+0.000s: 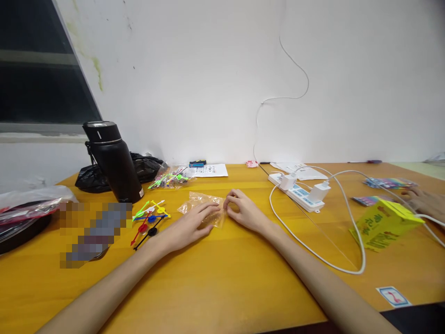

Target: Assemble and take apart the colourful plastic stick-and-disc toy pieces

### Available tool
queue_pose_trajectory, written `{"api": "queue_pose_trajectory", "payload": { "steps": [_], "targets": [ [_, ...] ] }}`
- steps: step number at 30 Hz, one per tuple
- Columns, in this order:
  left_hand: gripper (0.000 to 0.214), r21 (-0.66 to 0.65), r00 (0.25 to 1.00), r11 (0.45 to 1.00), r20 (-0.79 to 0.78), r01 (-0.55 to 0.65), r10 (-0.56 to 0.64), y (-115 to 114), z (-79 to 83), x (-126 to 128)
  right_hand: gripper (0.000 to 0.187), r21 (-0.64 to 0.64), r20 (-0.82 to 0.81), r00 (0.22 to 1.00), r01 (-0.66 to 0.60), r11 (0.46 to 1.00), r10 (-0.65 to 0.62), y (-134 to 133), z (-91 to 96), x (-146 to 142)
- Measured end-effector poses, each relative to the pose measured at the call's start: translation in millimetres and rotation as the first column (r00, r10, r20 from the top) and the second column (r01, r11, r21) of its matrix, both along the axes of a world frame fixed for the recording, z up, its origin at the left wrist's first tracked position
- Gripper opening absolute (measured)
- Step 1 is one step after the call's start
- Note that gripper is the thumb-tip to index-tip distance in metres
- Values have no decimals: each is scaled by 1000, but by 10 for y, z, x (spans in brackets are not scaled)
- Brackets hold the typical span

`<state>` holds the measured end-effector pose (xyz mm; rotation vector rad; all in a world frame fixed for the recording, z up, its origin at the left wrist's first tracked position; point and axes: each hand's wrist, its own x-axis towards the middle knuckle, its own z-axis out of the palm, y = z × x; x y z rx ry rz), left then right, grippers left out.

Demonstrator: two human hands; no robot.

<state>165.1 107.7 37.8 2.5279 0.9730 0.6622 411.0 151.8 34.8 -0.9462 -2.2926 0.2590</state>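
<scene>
A clear plastic bag [194, 200] lies crumpled on the wooden table in front of me. My left hand [193, 225] rests over the bag, palm down, with its fingers stretched out and the thumb apart. At the bag's right edge, my right hand [245, 211] has thumb and index finger curled together in a pinch on the plastic. Just left of my left hand is a loose group of arrow-shaped plastic spinners [152, 219] in green, white, yellow, blue, red and black. More of these spinners [172, 177] lie in clear bags farther back.
A black bottle [116, 164] stands at left before a black plastic bag [149, 167]. On the right are a white power strip [302, 197] with looping cables and a tilted yellow carton [385, 225]. Another person's hand [420, 200] is at the far right. Printed paper [212, 170] lies behind.
</scene>
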Motion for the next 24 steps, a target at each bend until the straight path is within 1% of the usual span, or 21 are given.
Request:
{"api": "queue_pose_trajectory", "payload": {
  "steps": [3, 6, 9, 12, 14, 17, 21, 24],
  "targets": [
    [64, 36, 999, 999, 27, -25, 24, -19, 39, 7, 15, -40, -99, 995, -33, 999, 29, -68, 114, -28],
    [80, 46, 998, 998, 45, -41, 39, -49, 112, 7, 15, -83, -234, 969, -105, 991, 83, -156, 221, -67],
    [85, 73, 996, 997, 79, -35, 29, -73, 190, 1, 14, -62, -341, 928, -180, 982, 148, -215, 276, -83],
    [90, 99, 995, 994, 93, -35, 26, -85, 241, -11, 16, -2, -414, 885, -235, 972, 213, -235, 296, -69],
    [96, 103, 996, 994, 86, -43, 35, -88, 250, -21, 18, 32, -428, 875, -234, 972, 225, -248, 314, -59],
    [103, 111, 997, 992, 60, -59, 53, -82, 234, -36, 21, 56, -419, 884, -203, 978, 208, -285, 363, -59],
    [100, 146, 995, 985, 40, -95, 90, -58, 202, -57, 26, 59, -424, 885, -186, 981, 194, -326, 410, -76],
    [96, 161, 992, 981, 72, -112, 102, -36, 191, -72, 23, 42, -429, 883, -191, 981, 190, -328, 406, -82]
  ]
}}
